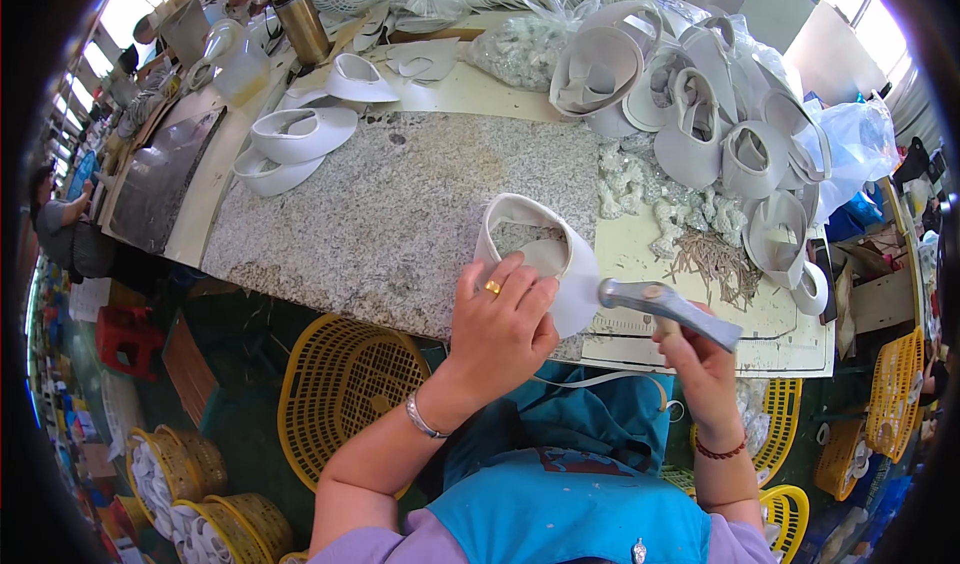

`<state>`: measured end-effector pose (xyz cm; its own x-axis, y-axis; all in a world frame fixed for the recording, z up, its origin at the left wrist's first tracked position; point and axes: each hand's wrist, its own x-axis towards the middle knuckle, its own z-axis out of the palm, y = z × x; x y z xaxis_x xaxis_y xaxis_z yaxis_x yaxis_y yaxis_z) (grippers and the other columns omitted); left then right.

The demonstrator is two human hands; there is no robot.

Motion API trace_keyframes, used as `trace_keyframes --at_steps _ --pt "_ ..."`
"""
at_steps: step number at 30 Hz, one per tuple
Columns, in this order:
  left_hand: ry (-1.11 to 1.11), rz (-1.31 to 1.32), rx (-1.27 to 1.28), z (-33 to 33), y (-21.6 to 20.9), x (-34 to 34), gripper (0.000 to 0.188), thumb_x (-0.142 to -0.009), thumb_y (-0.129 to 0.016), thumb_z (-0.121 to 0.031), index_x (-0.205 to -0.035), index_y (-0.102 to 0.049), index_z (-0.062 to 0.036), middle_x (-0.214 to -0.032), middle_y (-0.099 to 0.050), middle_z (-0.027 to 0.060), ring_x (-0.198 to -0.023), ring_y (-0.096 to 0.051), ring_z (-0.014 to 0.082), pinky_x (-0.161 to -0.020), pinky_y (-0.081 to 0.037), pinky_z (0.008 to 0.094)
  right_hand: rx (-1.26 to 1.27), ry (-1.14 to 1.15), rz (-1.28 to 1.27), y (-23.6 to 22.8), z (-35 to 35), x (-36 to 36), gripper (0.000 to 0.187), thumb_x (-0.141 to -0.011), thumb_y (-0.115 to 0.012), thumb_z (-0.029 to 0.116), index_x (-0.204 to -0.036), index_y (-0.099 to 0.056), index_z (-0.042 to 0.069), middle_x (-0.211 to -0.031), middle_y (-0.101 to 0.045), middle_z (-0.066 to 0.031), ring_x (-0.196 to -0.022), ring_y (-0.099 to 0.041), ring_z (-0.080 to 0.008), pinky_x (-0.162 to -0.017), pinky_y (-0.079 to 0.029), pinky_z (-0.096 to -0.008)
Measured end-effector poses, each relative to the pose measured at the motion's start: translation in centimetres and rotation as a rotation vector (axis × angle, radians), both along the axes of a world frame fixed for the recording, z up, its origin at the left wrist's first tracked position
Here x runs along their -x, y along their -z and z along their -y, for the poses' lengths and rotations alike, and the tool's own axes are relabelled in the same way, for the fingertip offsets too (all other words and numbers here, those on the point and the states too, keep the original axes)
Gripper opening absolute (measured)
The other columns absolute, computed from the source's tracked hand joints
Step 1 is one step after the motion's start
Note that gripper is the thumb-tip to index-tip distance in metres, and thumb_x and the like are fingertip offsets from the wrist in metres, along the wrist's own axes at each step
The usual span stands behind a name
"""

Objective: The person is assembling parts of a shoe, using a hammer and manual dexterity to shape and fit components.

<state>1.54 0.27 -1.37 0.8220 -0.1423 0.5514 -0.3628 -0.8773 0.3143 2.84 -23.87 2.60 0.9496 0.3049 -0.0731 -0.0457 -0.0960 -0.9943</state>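
My left hand (502,326), with a ring on one finger, lies over the near side of a white shoe upper (572,299), its fingers bent over the rim and gripping it. The upper rests on a speckled stone slab (400,199), its opening facing up. My right hand (700,369) is closed round the handle of a hammer (680,312). The hammer's metal head is beside the upper's right edge; I cannot tell whether they touch. More white uppers (305,134) sit at the slab's far left.
At the right is a heap of white uppers (690,144), with small plastic-wrapped bundles and a pile of thin brown strips (715,267) before it. A metal flask (298,24) stands at the back left. Yellow baskets (345,394) are below the table edge. Another person (70,224) is far left.
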Motion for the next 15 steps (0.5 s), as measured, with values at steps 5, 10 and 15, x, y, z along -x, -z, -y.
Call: trace_keyframes --at_steps 5,10,15 --pt "-0.003 0.004 -0.043 0.3 0.1 0.2 0.041 -0.071 -0.06 -0.014 -0.112 -0.062 -0.0133 -0.094 -0.055 0.0066 -0.108 -0.054 0.0271 -0.094 -0.031 0.0468 0.131 -0.045 0.222 1.3 -1.8 -0.6 0.026 -0.086 -0.061 0.006 -0.11 -0.058 -0.002 -0.094 -0.063 -0.0034 -0.079 -0.054 -0.0078 -0.069 -0.045 -0.024" --pt "-0.008 0.056 -0.082 0.3 0.4 0.2 0.039 -0.07 -0.06 -0.013 -0.109 -0.064 -0.013 -0.093 -0.055 0.0079 -0.105 -0.055 0.0301 -0.092 -0.035 0.0476 0.393 -0.05 0.301 0.6 -1.9 -0.9 0.026 -0.088 -0.059 0.011 -0.11 -0.057 -0.003 -0.085 -0.062 -0.0064 -0.07 -0.053 -0.0091 -0.062 -0.044 -0.0246" --pt "-0.005 0.096 -0.067 0.3 0.7 0.2 0.036 -0.067 -0.061 -0.012 -0.102 -0.067 -0.0089 -0.093 -0.055 0.0093 -0.105 -0.056 0.0307 -0.089 -0.038 0.0496 0.462 -0.011 0.475 0.8 -2.2 -1.0 0.023 -0.09 -0.057 0.013 -0.107 -0.058 -0.004 -0.074 -0.058 -0.0066 -0.062 -0.05 -0.0091 -0.055 -0.041 -0.0241"
